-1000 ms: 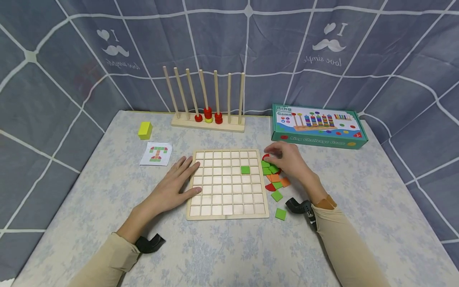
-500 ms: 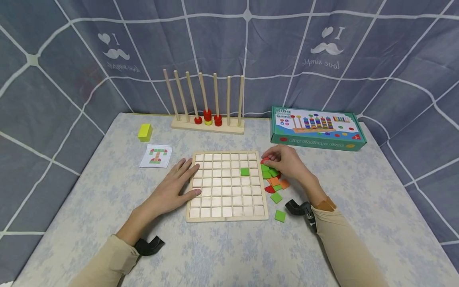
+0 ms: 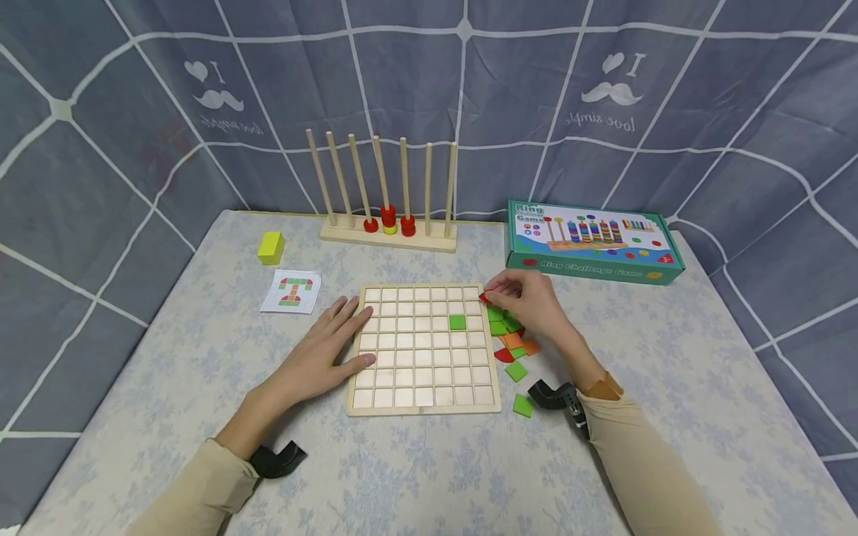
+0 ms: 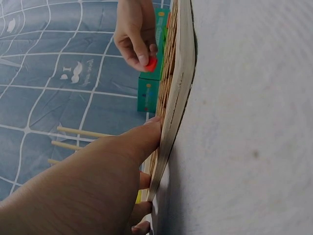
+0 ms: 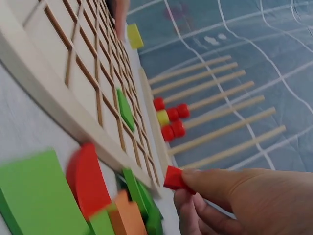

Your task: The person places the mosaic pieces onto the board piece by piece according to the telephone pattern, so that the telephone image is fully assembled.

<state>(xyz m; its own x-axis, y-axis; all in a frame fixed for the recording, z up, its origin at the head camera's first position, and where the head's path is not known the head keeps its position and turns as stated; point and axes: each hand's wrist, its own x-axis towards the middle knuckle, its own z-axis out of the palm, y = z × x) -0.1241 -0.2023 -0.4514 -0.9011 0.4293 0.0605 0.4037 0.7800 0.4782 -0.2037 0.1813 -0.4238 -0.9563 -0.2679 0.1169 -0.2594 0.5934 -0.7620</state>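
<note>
A wooden grid board (image 3: 425, 374) lies mid-table with one green square tile (image 3: 457, 322) in a cell at its upper right. My left hand (image 3: 322, 344) rests along the board's left edge, fingers spread, with the thumb over the rim. Between thumb and fingertips my right hand (image 3: 534, 304) pinches a red tile (image 5: 173, 178) with a curved side, held by the board's upper right corner. Just below that hand sits a loose pile of green tiles (image 3: 496, 327), orange tiles (image 3: 512, 341) and a red rounded tile (image 3: 504, 356), partly covered by the hand.
Two green tiles lie apart, one of them (image 3: 522, 405) nearer the front. Left of the board are a pattern card (image 3: 306, 302) and a yellow block (image 3: 271, 248). Behind stand a peg rack (image 3: 429, 240) with red and yellow rings and a green game box (image 3: 590, 267).
My right hand has lifted the red tile off the pile's top and moved slightly left, to the board's upper right corner. The left hand has stayed in place.
</note>
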